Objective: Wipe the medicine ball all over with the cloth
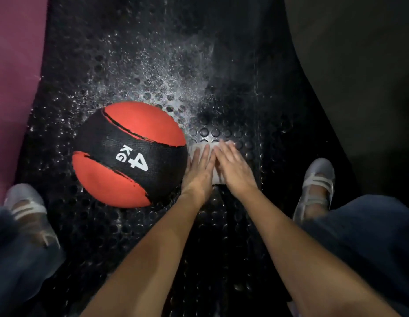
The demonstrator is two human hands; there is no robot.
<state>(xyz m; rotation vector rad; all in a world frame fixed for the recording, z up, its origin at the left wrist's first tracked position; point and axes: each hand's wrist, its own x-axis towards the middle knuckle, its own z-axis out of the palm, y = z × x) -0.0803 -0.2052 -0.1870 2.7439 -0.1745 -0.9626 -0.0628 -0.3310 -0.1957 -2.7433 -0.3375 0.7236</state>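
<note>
**Cloth flat on the mat, ball not being wiped**

Both hands lie flat on the cloth [218, 162], fingers straight, pressing it to the studded black mat [221, 236] – left hand [199, 170] and right hand [233, 165] side by side, neither gripping. The cloth is white, looks folded, mostly hidden under the hands. The medicine ball [130, 154], red and black, marked 4 KG, sits on the mat just left of the hands; the left hand is close against its side, contact unclear. Pale wet-looking spatter on the mat beyond the ball.

Progress – looks like prep or tidy-up; cannot tell how much of the ball is wiped. No containers visible. Grey shoes [317, 181] either side.
</note>
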